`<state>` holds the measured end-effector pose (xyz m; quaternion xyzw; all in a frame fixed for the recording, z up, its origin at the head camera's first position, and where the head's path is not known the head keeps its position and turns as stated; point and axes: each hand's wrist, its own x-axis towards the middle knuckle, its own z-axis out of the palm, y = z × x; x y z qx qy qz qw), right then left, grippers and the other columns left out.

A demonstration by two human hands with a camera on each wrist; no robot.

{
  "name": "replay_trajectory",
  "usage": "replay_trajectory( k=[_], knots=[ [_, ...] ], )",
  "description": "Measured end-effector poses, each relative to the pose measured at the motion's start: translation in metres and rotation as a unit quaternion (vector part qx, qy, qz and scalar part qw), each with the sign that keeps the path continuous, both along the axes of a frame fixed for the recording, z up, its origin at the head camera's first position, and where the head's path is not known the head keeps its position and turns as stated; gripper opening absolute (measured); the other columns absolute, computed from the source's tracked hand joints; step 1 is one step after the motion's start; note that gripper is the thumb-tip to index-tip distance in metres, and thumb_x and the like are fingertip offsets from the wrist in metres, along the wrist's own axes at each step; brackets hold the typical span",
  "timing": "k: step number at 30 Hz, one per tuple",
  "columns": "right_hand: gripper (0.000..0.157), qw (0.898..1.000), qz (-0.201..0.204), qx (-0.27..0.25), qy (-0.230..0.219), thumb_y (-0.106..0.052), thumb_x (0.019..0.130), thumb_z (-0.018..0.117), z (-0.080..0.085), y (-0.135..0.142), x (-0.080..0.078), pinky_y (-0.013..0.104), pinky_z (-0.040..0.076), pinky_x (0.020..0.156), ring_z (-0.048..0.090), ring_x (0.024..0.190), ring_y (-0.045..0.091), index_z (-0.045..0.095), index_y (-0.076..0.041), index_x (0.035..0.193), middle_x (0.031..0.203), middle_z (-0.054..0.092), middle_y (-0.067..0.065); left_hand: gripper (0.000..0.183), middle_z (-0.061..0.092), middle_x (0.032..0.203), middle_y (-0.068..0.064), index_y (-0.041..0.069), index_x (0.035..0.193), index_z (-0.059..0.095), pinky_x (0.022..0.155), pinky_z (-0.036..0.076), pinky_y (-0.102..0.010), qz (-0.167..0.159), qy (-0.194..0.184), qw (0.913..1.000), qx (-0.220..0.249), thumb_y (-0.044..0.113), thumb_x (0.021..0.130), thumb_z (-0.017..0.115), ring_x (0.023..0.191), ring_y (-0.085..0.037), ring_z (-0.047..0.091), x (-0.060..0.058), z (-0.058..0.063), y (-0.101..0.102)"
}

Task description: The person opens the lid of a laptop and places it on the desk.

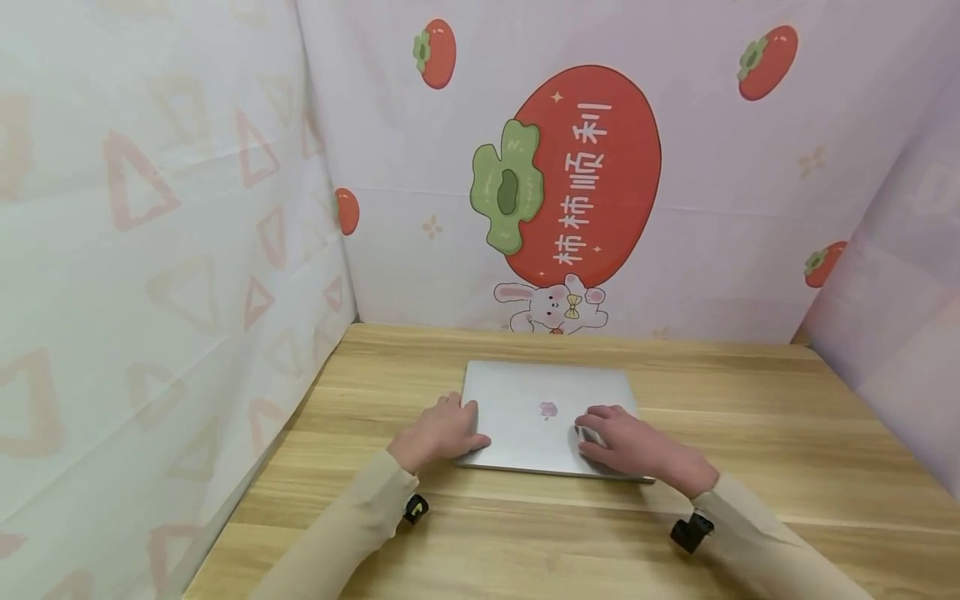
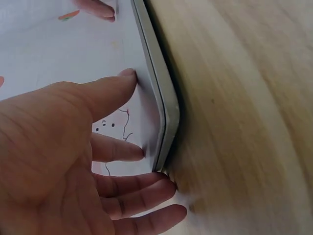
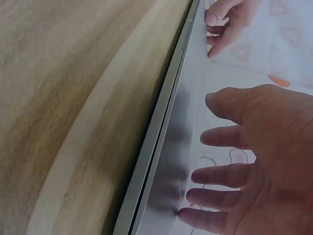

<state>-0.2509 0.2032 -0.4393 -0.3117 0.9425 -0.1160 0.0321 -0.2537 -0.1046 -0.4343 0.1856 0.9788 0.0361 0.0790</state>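
A closed silver laptop [image 1: 517,425] with an apple logo on its lid lies flat on the wooden table. My left hand [image 1: 442,429] is at its left side. In the left wrist view, the thumb [image 2: 128,78] and index finger touch the lid, while the other fingers reach past the laptop's corner [image 2: 164,147]. Over the right part of the lid is my right hand [image 1: 630,442], its fingers [image 3: 215,176] spread and fairly straight. The little fingertip seems to touch the lid; whether the other fingertips do, I cannot tell.
The wooden table [image 1: 525,533] extends around the laptop. Behind it hangs a pale cloth [image 1: 420,275] printed with persimmons and a rabbit. Another cloth [image 1: 187,275] with triangle prints hangs on the left. Small black devices are strapped at both wrists.
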Motion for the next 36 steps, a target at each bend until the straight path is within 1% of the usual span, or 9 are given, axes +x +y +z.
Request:
replay_trajectory(
  k=[4,7,11,14,20,23,26,31,36],
  knots=[
    [0.036,0.999,0.032,-0.012,0.040,-0.031,0.090,0.059,0.000,-0.008,0.001,0.045,0.044,0.093,0.054,0.112,0.028,0.062,-0.008,0.117,0.120,0.059,0.011,0.051,0.052,0.108,-0.016,0.007,0.110,0.054,0.070,0.046,-0.038,-0.015,-0.013,0.9997,0.016,0.053,0.087,0.055,0.089,-0.023,0.049,0.005,0.005,-0.005],
    [0.033,0.997,0.047,-0.020,0.055,-0.030,0.091,0.058,0.000,-0.013,0.002,0.040,0.047,0.089,0.056,0.107,0.022,0.063,-0.009,0.116,0.115,0.061,0.006,0.049,0.052,0.107,-0.015,0.009,0.109,0.054,0.071,0.046,-0.039,-0.025,-0.021,0.9993,0.017,0.053,0.087,0.055,0.090,-0.023,0.049,0.009,0.008,-0.007],
    [0.032,0.994,0.081,-0.008,0.072,-0.031,0.091,0.057,0.002,-0.020,0.003,0.035,0.050,0.086,0.057,0.103,0.015,0.063,-0.011,0.115,0.111,0.062,0.000,0.058,0.052,0.115,-0.016,0.009,0.121,0.051,0.079,0.048,-0.042,-0.037,-0.013,0.9992,-0.003,0.056,0.087,0.052,0.098,-0.025,0.051,0.011,0.007,-0.011],
    [0.032,0.989,0.112,0.009,0.101,-0.031,0.091,0.057,0.002,-0.024,0.003,0.032,0.050,0.084,0.057,0.100,0.012,0.063,-0.012,0.115,0.109,0.062,-0.002,0.062,0.052,0.118,-0.015,0.010,0.128,0.048,0.083,0.047,-0.042,-0.044,-0.007,0.9989,-0.013,0.057,0.088,0.050,0.102,-0.026,0.051,0.011,0.005,-0.014],
    [0.027,0.968,0.181,0.037,0.169,-0.031,0.090,0.059,0.003,-0.028,-0.002,0.027,0.051,0.078,0.055,0.088,0.007,0.063,-0.016,0.112,0.098,0.061,-0.006,0.066,0.050,0.126,-0.015,0.011,0.134,0.044,0.091,0.044,-0.045,-0.064,0.007,0.9977,-0.024,0.058,0.089,0.046,0.111,-0.030,0.049,0.013,0.001,-0.020],
    [0.025,0.958,0.208,0.049,0.189,-0.031,0.090,0.059,0.003,-0.030,-0.003,0.028,0.051,0.078,0.054,0.084,0.008,0.062,-0.017,0.110,0.096,0.061,-0.007,0.068,0.046,0.133,-0.016,0.010,0.137,0.040,0.095,0.042,-0.046,-0.075,0.010,0.9967,-0.031,0.058,0.090,0.043,0.118,-0.032,0.046,0.013,0.000,-0.021],
    [0.025,0.948,0.233,0.060,0.206,-0.031,0.090,0.059,0.002,-0.031,-0.002,0.030,0.051,0.081,0.056,0.085,0.010,0.061,-0.016,0.109,0.097,0.061,-0.004,0.072,0.043,0.137,-0.017,0.007,0.140,0.037,0.098,0.039,-0.046,-0.081,0.011,0.9960,-0.037,0.059,0.090,0.042,0.123,-0.034,0.044,0.013,-0.001,-0.023],
    [0.030,0.932,0.264,0.086,0.235,-0.035,0.090,0.057,-0.001,-0.033,-0.001,0.032,0.052,0.078,0.056,0.089,0.013,0.058,-0.015,0.113,0.102,0.059,-0.002,0.083,0.030,0.147,-0.017,0.005,0.145,0.029,0.106,0.031,-0.045,-0.072,-0.018,0.9962,-0.046,0.064,0.088,0.040,0.134,-0.032,0.032,0.014,0.000,-0.026],
    [0.036,0.912,0.295,0.105,0.267,-0.040,0.090,0.055,-0.006,-0.037,-0.001,0.031,0.051,0.074,0.054,0.089,0.014,0.056,-0.014,0.115,0.104,0.057,0.000,0.101,0.018,0.153,-0.013,0.007,0.148,0.020,0.108,0.027,-0.047,-0.072,-0.046,0.9949,-0.053,0.077,0.078,0.039,0.140,-0.028,0.019,0.011,-0.004,-0.032]
  ],
)
